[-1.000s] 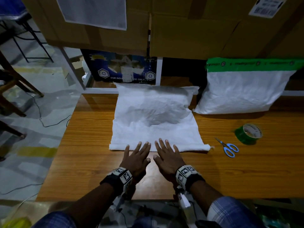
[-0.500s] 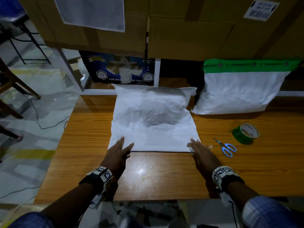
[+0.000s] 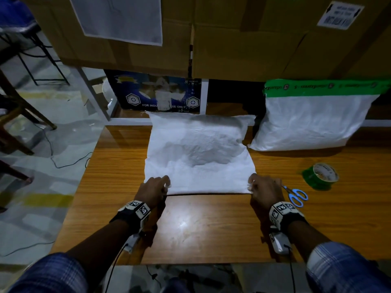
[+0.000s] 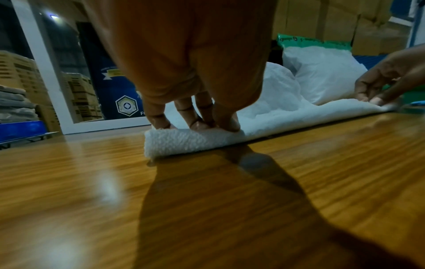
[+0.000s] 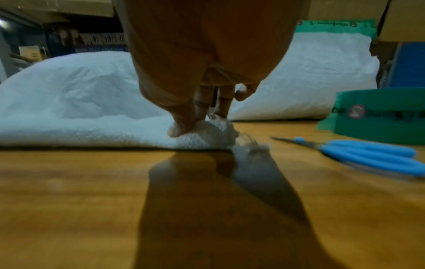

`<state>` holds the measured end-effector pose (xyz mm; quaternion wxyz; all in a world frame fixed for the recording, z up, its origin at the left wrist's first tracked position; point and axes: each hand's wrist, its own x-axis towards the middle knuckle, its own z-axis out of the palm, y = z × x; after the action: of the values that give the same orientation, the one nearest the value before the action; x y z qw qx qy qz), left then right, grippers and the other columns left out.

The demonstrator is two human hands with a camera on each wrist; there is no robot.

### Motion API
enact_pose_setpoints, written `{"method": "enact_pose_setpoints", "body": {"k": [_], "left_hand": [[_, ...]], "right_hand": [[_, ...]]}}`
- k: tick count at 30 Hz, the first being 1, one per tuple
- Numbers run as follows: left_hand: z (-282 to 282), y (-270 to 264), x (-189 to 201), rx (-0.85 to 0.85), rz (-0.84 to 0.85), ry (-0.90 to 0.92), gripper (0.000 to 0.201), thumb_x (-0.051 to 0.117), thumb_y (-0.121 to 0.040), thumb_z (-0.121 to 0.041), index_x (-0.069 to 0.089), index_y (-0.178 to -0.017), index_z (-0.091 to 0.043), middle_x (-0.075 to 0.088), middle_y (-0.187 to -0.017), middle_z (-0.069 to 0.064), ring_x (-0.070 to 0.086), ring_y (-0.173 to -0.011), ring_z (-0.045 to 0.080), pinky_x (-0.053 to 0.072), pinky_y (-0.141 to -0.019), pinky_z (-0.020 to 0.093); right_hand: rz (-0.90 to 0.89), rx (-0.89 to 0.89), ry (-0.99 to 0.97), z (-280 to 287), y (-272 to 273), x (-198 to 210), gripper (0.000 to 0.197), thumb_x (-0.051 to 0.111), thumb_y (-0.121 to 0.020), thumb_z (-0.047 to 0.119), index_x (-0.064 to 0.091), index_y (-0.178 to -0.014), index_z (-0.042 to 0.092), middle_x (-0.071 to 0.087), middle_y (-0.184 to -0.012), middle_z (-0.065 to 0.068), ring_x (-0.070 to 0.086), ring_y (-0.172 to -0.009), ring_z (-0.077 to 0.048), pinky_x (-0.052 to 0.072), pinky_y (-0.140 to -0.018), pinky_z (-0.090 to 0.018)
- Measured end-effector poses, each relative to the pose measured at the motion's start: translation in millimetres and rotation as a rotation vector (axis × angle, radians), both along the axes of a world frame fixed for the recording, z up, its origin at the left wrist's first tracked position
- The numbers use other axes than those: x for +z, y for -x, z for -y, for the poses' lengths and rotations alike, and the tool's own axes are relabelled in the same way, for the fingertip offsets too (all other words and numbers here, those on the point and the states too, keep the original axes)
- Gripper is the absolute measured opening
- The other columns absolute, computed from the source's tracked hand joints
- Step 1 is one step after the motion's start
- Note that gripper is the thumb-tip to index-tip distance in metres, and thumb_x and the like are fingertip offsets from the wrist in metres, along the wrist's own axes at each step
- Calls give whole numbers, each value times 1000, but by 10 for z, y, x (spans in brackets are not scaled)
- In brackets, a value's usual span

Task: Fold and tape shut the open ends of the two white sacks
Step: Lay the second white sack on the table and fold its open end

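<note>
Left hand (image 3: 155, 188) grip pinching the near left corner of the flat white sack (image 3: 198, 157) on the worktop (image 3: 190, 227), right hand (image 3: 265, 188) grip pinching its near right corner, blue scissors (image 3: 297, 196), green tape roll (image 3: 320, 176), taped second sack (image 3: 313, 123) behind

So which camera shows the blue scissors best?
The right wrist view: the scissors lie close and large, though their handles run off the frame. The head view shows them small, partly behind the right hand. Left wrist: only a blue sliver.
</note>
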<state>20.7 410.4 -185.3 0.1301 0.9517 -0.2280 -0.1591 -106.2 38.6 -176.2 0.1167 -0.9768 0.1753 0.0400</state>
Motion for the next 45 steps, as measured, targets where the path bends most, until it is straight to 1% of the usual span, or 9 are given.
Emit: {"method": "enact_pose_setpoints", "body": {"k": [6,12,16,19,24,29,34,41,45], "left_hand": [[130,-50,19,-56,168,-133,23,58,-88,-18,58,-105,-34,54,-104,-8,48,-105,19,23,-74,35],[71,-49,-11,-42,134,7,13,62,-82,-12,57,-89,-21,58,-85,-1,55,-83,25,32,-60,32],[-156,-15,-74,-79,179,159,14,75,-81,-24,66,-92,-22,63,-83,-3,54,-81,21,44,-64,33],[-251,-6,-97,-114,206,186,31,88,-65,-19,72,-91,-23,69,-83,-4,59,-79,25,49,-65,38],[-218,-150,-122,-32,226,212,15,67,-78,-32,77,-85,-25,67,-90,1,58,-79,27,49,-65,38],[-124,-290,-110,31,70,148,18,57,-88,-21,68,-101,-24,68,-88,0,61,-85,26,47,-70,36],[-29,-320,-32,143,107,72,14,69,-85,-22,59,-84,-32,61,-86,-11,60,-90,18,38,-70,32],[188,-236,14,31,233,-66,13,69,-82,-14,66,-89,-24,63,-92,0,60,-88,26,30,-64,30],[160,-209,-17,32,220,-80,14,69,-81,-13,66,-89,-24,60,-91,1,59,-86,26,31,-63,31]], "right_hand": [[-140,15,201,-113,-100,79,14,75,-80,20,68,-79,32,63,-98,6,53,-104,-25,34,-83,-40],[-39,88,76,-167,-91,-88,21,60,-82,-2,67,-92,15,63,-98,-3,59,-97,-25,34,-64,-29],[75,78,-102,-24,52,-166,8,67,-89,20,68,-96,23,63,-100,5,55,-99,-17,43,-77,-32],[96,118,-157,70,127,-217,24,79,-80,28,68,-102,27,64,-106,9,55,-103,-15,47,-86,-34],[55,90,-49,37,-77,-28,23,63,-87,26,59,-67,37,58,-76,12,59,-84,-17,40,-66,-31],[-99,104,58,69,-268,86,15,60,-91,23,72,-93,31,67,-96,8,56,-103,-24,39,-87,-41],[-27,-55,136,-88,-313,57,26,67,-78,12,54,-84,33,55,-76,16,53,-93,-16,32,-83,-39],[-24,66,181,-602,-283,74,46,73,-69,8,66,-113,14,61,-130,-11,55,-119,-33,42,-99,-47],[27,214,-121,-1208,-279,87,79,57,-87,21,24,-158,26,10,-166,6,8,-155,-19,11,-126,-45]]}}
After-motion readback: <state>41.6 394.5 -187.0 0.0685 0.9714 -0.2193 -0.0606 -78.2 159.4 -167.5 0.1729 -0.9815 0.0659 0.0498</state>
